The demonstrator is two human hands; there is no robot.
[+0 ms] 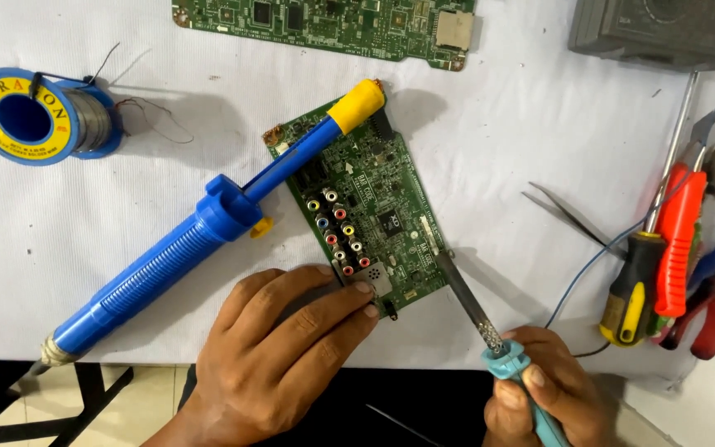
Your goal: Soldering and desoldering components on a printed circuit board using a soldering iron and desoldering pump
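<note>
A green circuit board with coloured round sockets lies tilted on the white table. My left hand rests at the board's near corner, fingertips pressing on a metal part there. My right hand grips the light blue handle of a soldering iron, whose dark tip touches the board's right edge. A blue desoldering pump with a yellow plunger end lies diagonally across the board's left side.
A blue spool of solder wire sits at the far left. A second green board lies at the top edge, a grey box at top right. Screwdrivers, tweezers and red-handled pliers crowd the right side.
</note>
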